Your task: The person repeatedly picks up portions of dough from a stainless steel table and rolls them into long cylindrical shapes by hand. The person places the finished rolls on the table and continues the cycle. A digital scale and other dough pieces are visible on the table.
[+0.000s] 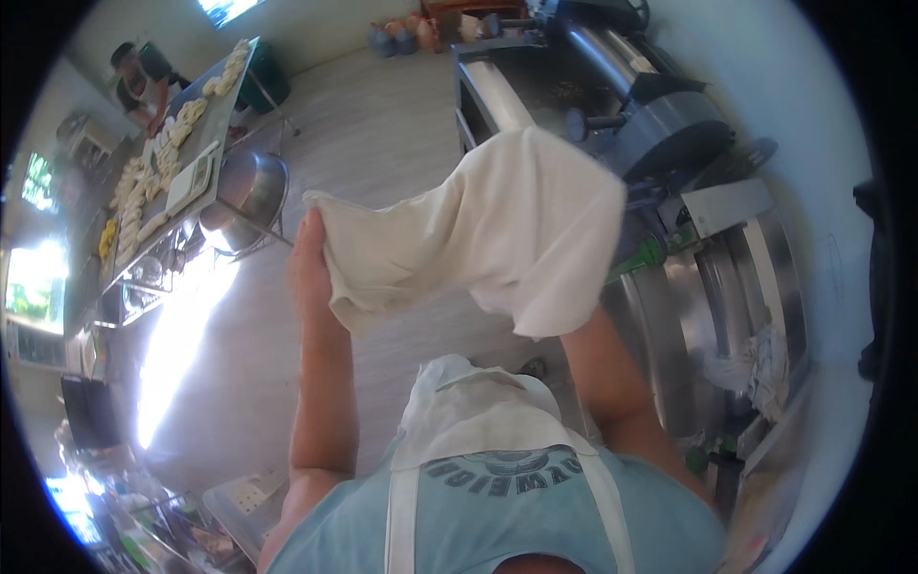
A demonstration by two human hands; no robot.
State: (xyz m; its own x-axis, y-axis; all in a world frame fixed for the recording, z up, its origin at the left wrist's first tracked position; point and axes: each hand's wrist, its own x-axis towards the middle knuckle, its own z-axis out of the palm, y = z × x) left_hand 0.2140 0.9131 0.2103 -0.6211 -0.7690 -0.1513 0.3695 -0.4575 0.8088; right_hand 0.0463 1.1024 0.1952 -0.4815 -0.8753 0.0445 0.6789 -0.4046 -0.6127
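A large, limp sheet of cream-coloured dough (pixel 466 237) hangs in the air before me, spread between both arms. My left hand (pixel 310 247) is upright at its left edge, with the palm and thumb against the dough and the edge folded over. The right part of the sheet drapes over my right hand, which is hidden beneath it. Only my right forearm (pixel 609 380) shows below the hanging corner. The dough is raised highest at the right and sags in the middle.
A dough roller machine (pixel 602 72) stands ahead to the right, other metal machinery (pixel 667 301) beside me. At left, a metal table (pixel 228 107) bears shaped dough pieces (pixel 147 168) and a scale (pixel 192 176). A steel bowl (pixel 251 190) sits below its edge; a person (pixel 140 90) works behind it.
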